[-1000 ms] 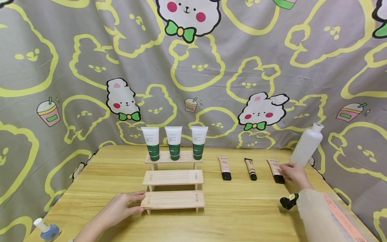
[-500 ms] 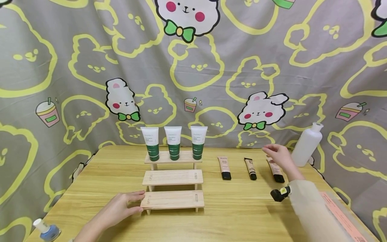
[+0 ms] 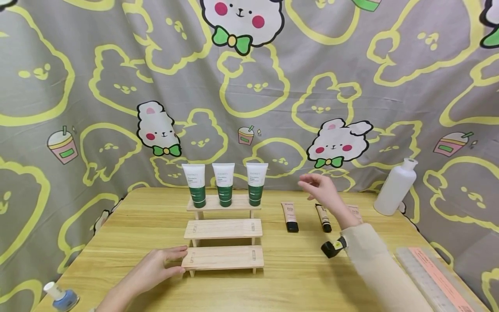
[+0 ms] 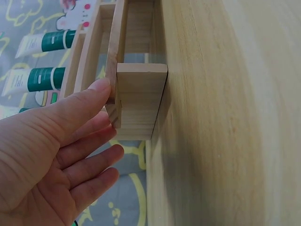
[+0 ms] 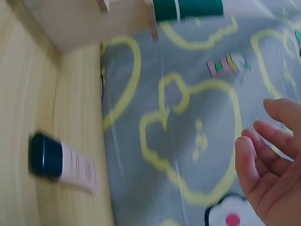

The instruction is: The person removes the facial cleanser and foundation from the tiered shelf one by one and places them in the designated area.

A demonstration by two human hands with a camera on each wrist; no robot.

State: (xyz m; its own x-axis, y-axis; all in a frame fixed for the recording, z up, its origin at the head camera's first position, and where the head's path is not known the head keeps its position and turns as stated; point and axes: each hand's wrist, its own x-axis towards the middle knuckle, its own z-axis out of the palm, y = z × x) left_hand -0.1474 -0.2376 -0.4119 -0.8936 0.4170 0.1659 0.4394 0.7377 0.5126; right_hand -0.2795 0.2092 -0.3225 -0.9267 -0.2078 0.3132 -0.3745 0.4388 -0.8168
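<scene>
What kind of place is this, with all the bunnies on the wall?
Probably a home-made filming corner, not a shop: a cartoon bunny cloth hangs as a backdrop behind a wooden table, where a small stepped wooden stand displays green-and-white cream tubes.

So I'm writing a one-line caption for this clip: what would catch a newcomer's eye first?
Probably the three green-and-white tubes standing in a row on the top step of the wooden stepped stand at the table's middle, against the loud cartoon-rabbit curtain. Next, the right hand raised empty above the small beige tubes lying to the stand's right, while the left hand rests against the stand's lowest step.
</scene>
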